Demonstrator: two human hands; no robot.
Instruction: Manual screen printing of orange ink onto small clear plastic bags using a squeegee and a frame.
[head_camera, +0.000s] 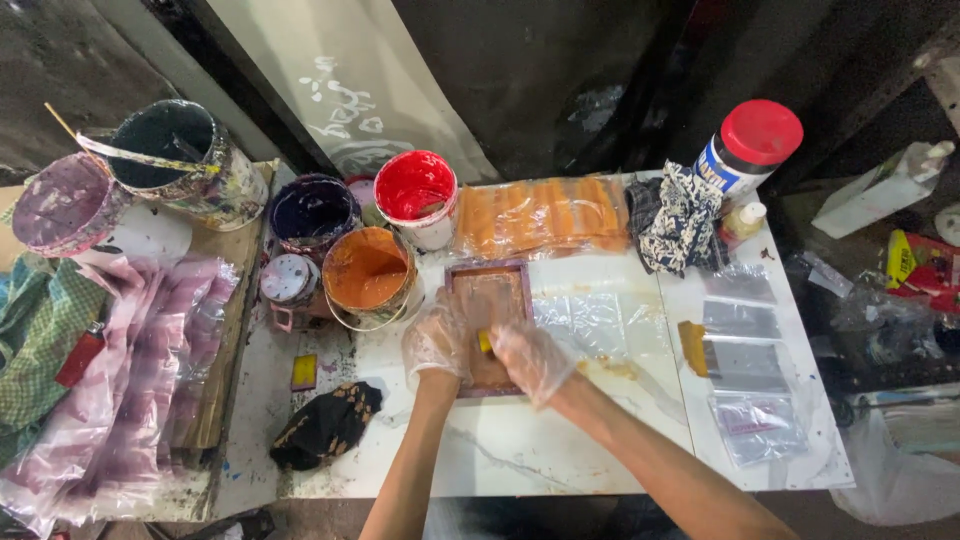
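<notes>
pressing both gloved hands, left hand (437, 340) and right hand (530, 358), onto framed screen (490, 300).

You have 5 paint tubs (366, 272) at far left, 1 red-capped jar (750, 145), 1 framed screen (489, 300), 2 patterned cloths (684, 217) and 4 clear bags (743, 362) at right.
</notes>
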